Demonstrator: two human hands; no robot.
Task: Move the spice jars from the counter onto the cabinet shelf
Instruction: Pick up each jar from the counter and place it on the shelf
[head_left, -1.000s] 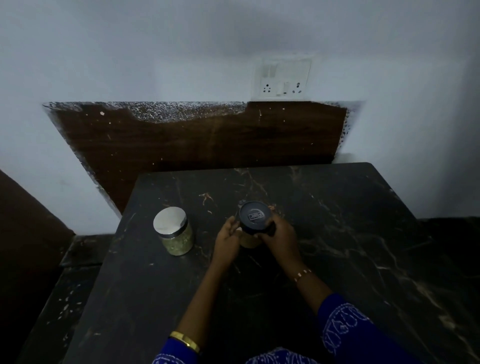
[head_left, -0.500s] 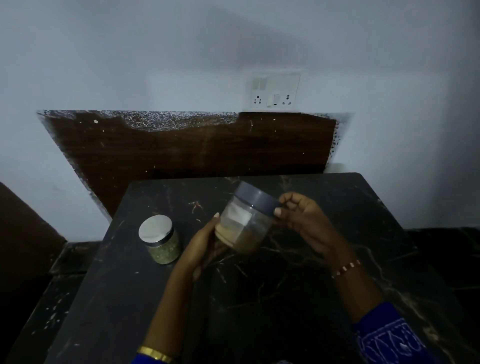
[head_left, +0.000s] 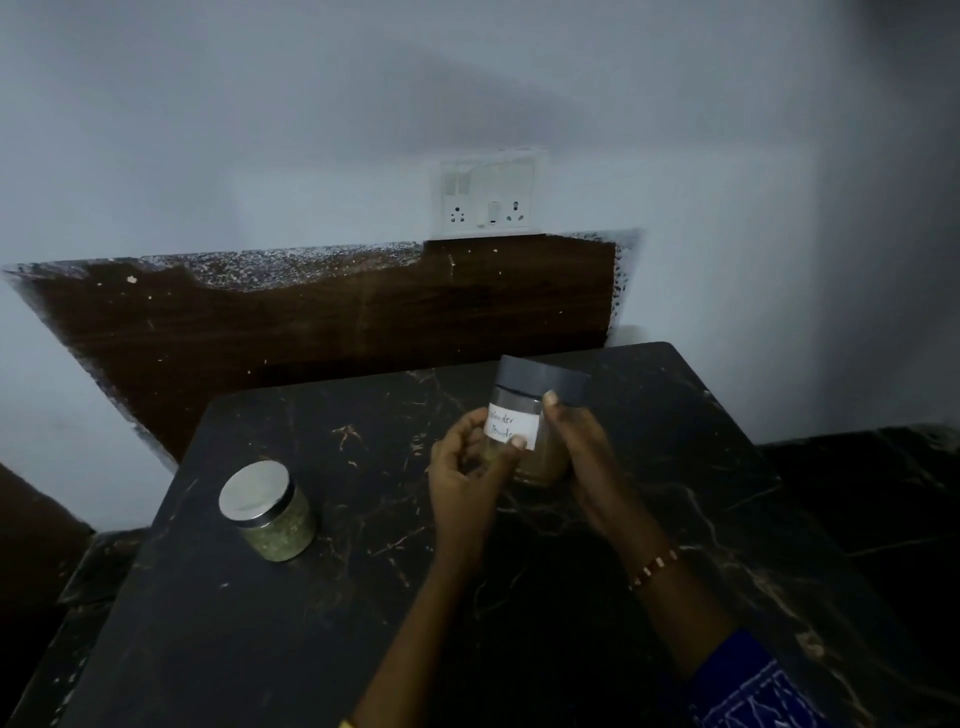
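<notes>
A clear spice jar (head_left: 535, 415) with a dark grey lid, brown powder and a white handwritten label is held upright above the black marble counter (head_left: 363, 623). My left hand (head_left: 467, 467) grips its left side with the thumb on the label. My right hand (head_left: 582, 447) holds its right side, fingertips near the lid. A second jar (head_left: 270, 512) with a silver lid and greenish contents stands on the counter to the left, apart from both hands. No cabinet shelf is in view.
A white wall with a socket panel (head_left: 488, 197) rises behind the counter, above a dark wooden backboard (head_left: 337, 322). A lower dark ledge (head_left: 883, 493) runs to the right, and another lies at the left.
The dark-lidded jar was lifted off the counter, tipped over, then turned upright with its label facing me. Both hands stayed on it. The silver-lidded jar has not moved.
</notes>
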